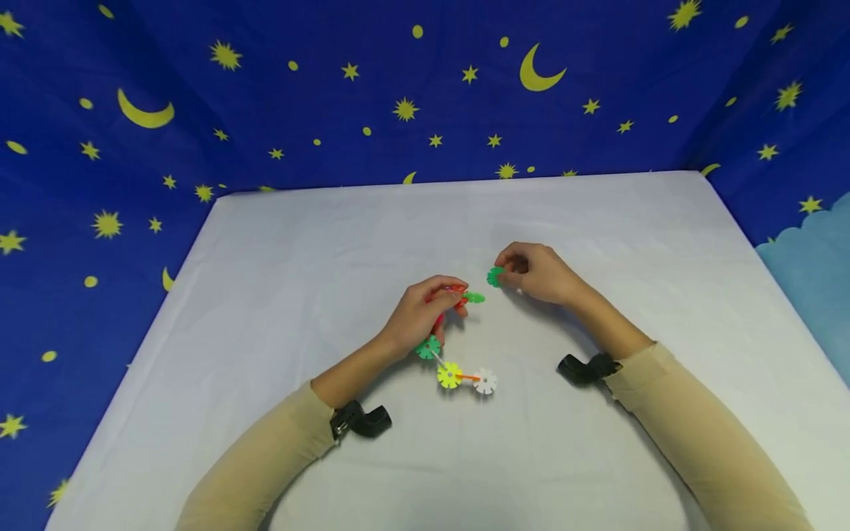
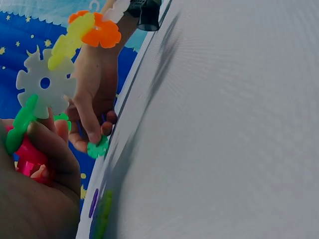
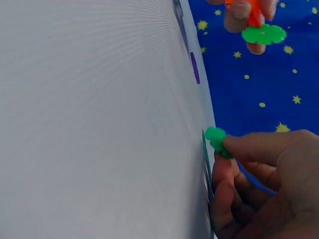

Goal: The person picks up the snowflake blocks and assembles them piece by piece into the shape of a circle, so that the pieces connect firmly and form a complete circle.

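My left hand grips a chain of notched plastic snowflake discs by its red pieces. From that grip hang a green disc, a yellow disc, an orange disc and a white disc, slotted edge to face. Another green disc sticks out past the left fingertips. To the right and slightly farther off, my right hand pinches a loose green disc between thumb and fingers, just above the table. A small gap separates it from the chain's green end.
The white-covered table backs onto a blue curtain with stars and moons. A purple disc and a yellow-green disc lie on the table in the left wrist view. Black wrist-camera mounts sit at both cuffs.
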Demonstrator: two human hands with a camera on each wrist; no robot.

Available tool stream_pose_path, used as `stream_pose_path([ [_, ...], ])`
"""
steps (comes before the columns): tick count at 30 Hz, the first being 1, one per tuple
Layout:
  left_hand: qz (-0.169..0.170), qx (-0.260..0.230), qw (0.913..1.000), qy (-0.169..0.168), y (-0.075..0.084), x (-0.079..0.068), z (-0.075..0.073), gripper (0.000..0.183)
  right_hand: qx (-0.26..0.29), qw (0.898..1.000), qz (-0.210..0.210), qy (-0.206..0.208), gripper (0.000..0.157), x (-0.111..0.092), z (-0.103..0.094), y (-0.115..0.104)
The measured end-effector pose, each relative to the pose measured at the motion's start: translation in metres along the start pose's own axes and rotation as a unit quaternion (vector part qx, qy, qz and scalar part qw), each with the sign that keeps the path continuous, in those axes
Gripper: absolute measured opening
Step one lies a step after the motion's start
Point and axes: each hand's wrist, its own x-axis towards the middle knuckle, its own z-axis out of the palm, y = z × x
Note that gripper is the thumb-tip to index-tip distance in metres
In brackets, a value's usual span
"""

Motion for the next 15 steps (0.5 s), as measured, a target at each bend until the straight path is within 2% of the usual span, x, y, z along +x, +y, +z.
stream_pose_path([
  [3,0.002,0.000,1.0000,-0.002,0.001,0.002,-0.001,0.033,0.040,0.999,0.008,-0.012,0.017,-0.008,-0.003,0.001],
  [9,0.004,-0.002,0.9999,0.016,0.008,0.002,-0.006,0.033,0.109,0.993,0.004,-0.032,0.020,-0.019,-0.006,-0.003],
  [15,0.018,0.008,0.9995,0.024,0.012,0.003,-0.012,0.031,0.187,0.981,0.012,-0.048,0.021,-0.027,-0.006,-0.014],
])
